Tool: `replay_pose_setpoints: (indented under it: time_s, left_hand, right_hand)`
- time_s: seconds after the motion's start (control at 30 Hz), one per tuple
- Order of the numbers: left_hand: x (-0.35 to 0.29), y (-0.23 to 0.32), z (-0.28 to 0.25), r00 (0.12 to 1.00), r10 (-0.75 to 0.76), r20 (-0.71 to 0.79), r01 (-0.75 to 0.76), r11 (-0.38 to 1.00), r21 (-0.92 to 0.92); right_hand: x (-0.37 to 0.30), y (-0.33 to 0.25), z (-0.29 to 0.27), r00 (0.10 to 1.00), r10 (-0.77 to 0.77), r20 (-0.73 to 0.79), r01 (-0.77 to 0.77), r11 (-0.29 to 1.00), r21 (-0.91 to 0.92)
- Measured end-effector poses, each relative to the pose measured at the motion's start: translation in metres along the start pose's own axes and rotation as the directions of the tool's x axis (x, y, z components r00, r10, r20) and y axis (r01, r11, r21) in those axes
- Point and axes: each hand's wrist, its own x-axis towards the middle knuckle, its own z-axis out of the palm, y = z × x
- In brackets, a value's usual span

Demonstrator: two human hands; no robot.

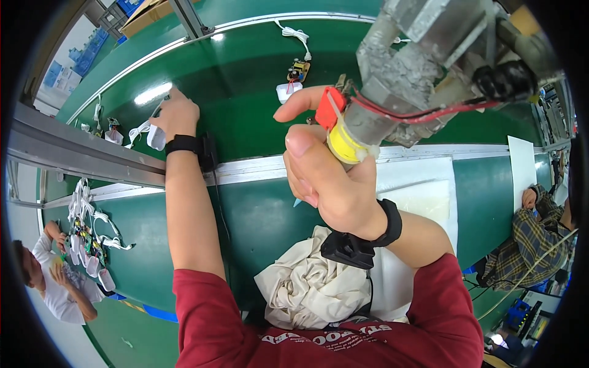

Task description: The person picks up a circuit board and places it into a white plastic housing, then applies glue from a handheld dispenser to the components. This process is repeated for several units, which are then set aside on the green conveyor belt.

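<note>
My right hand is wrapped around the lower end of a glue gun, a grey, residue-crusted tool with yellow tape, a red switch piece and red and black wires. Its index finger curls past the red piece. Further left, my left hand reaches over the green work surface with its fingers bent together; what they hold is mostly hidden. Right beside that hand is a white adapter housing with a white cable. Another white housing, with a circuit board and white cord, lies beyond my right hand.
A metal post slants in at left. Crumpled off-white cloth lies near my body, beside a white sheet. More corded boards and housings lie at left by a person; another person sits right.
</note>
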Motion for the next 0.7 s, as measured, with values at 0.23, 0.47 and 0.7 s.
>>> replay_pose_setpoints:
  time_s: [0.23,0.47,0.7]
  left_hand:
    - [-0.026,0.019,-0.040,0.958,0.264,0.110,-0.203,0.901,-0.384]
    - [-0.044,0.005,-0.087,0.790,0.316,0.525,0.586,-0.639,-0.497]
    - [-0.101,-0.043,-0.078,0.346,0.866,0.360,0.898,-0.417,0.139]
  right_hand:
    - [0.000,0.001,-0.001,1.000,-0.004,-0.017,0.004,1.000,-0.028]
    - [0.002,-0.001,-0.001,1.000,-0.003,-0.007,0.003,1.000,-0.012]
    - [0.006,-0.004,-0.003,1.000,-0.007,-0.012,0.006,0.996,-0.091]
